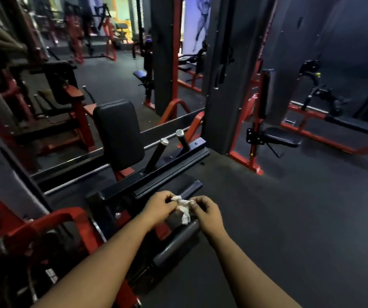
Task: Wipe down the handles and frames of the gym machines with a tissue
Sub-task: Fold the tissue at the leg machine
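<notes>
Both hands meet low in the view over a black roller pad (174, 243). The left hand (159, 207) and right hand (206, 213) each pinch an end of a crumpled white tissue (184, 208) with curled fingers. Beyond stand two chrome-capped black handles (156, 155), a black seat back (118, 133), then red machine frames (253, 130).

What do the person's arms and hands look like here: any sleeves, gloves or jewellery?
Both forearms are bare as far as the frame shows; no sleeve edge comes into view. The left hand and right hand are ungloved. No watch, ring, bracelet or marking is visible on either wrist or on the fingers.
</notes>
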